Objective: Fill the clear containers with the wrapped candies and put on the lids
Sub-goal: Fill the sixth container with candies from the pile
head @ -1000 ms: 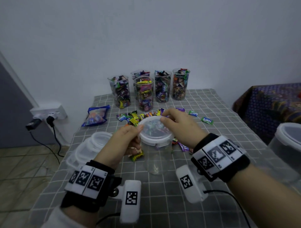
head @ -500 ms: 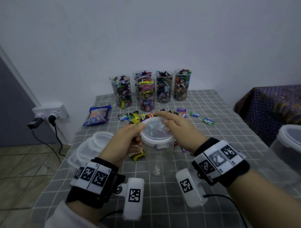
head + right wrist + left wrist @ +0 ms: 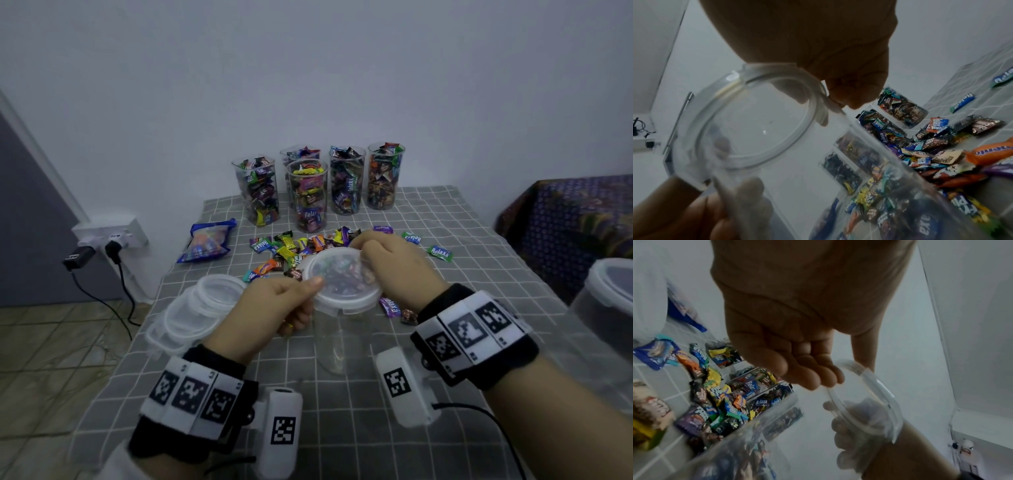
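Note:
A tall clear container (image 3: 337,346) stands mid-table, and its lower part looks empty. A round clear lid (image 3: 342,279) lies over its mouth, slightly tilted. My left hand (image 3: 308,287) pinches the lid's near-left rim, thumb on top. My right hand (image 3: 363,246) curls its fingers over the far-right rim. In the left wrist view my left fingers (image 3: 818,378) meet the lid (image 3: 869,399). In the right wrist view my right fingers (image 3: 849,94) hook the lid (image 3: 756,121). Loose wrapped candies (image 3: 301,246) lie just behind the container.
Several candy-filled clear containers (image 3: 308,195) without lids line the back by the wall. A stack of spare lids (image 3: 205,308) sits at the left edge, and a blue candy bag (image 3: 205,240) lies behind it. A large lidded tub (image 3: 609,308) stands off the table's right side.
My right hand has slid round to the lid's far rim. My left thumb has come further onto the lid's top. The container has stayed in place.

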Action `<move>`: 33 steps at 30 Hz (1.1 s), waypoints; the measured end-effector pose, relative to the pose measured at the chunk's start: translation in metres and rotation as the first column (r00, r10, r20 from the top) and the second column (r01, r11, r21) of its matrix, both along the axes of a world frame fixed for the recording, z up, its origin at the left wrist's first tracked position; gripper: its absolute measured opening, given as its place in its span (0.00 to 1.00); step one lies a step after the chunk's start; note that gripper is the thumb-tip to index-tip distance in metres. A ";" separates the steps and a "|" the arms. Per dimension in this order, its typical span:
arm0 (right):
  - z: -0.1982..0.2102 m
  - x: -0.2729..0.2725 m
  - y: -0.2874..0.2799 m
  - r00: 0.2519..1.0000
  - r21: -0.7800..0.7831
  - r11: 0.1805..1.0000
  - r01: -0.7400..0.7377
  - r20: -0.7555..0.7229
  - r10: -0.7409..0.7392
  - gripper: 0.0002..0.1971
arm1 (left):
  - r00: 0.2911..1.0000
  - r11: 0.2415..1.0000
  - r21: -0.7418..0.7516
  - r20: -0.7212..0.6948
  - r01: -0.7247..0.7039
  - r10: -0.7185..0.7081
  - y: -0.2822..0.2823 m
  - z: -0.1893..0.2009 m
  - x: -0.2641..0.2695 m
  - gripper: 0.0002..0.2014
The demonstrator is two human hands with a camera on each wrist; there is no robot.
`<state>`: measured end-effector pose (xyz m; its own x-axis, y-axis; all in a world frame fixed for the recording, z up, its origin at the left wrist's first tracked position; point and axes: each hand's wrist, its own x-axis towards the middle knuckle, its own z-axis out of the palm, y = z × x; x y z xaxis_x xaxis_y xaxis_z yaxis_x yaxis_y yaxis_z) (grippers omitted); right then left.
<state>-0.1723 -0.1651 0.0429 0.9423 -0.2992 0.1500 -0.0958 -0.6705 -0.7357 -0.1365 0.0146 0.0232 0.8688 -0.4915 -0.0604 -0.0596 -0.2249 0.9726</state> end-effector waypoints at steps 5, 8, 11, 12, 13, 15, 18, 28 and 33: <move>-0.001 0.000 0.001 0.996 0.103 0.994 -0.048 -0.065 0.055 0.13 | 0.993 0.991 -0.062 -0.003 -0.120 0.120 0.000 -0.002 0.011 0.19; -0.002 0.000 0.001 0.995 0.246 0.969 -0.031 -0.083 0.052 0.14 | 0.992 0.990 -0.070 -0.025 -0.124 0.122 0.001 -0.003 0.013 0.24; -0.006 -0.001 -0.003 0.993 0.442 0.897 -0.032 -0.087 0.078 0.10 | 0.997 0.994 -0.085 -0.026 -0.075 0.073 0.000 -0.003 0.010 0.28; -0.008 -0.002 -0.003 0.991 0.513 0.858 -0.041 -0.089 0.100 0.09 | 0.997 0.992 -0.100 -0.025 -0.073 0.071 0.000 -0.004 0.010 0.27; -0.009 -0.003 -0.004 0.989 0.565 0.824 -0.052 -0.088 0.123 0.08 | 0.997 0.990 -0.116 -0.032 -0.077 0.074 0.001 -0.005 0.011 0.27; -0.011 -0.004 -0.005 0.984 0.633 0.771 -0.073 -0.078 0.157 0.07 | 0.994 0.984 -0.158 -0.078 -0.082 0.070 0.000 -0.009 0.013 0.30; -0.017 -0.004 -0.008 0.982 0.688 0.719 -0.095 -0.055 0.183 0.15 | 0.986 0.974 -0.217 -0.165 -0.058 0.022 -0.003 -0.012 0.015 0.29; -0.023 -0.007 -0.009 0.984 0.773 0.619 -0.138 0.036 0.173 0.12 | 0.977 0.946 -0.302 -0.203 -0.118 0.057 -0.007 -0.013 0.015 0.16; -0.017 -0.009 -0.012 0.991 0.692 0.710 -0.130 0.114 0.071 0.18 | 0.986 0.976 -0.200 -0.155 -0.091 0.060 -0.005 -0.011 0.014 0.20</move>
<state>-0.1809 -0.1770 0.0262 0.9680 -0.2508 0.0074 0.0161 0.0326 -0.9993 -0.1226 0.0091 0.0126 0.8930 -0.4400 -0.0949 0.0971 -0.0175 0.9951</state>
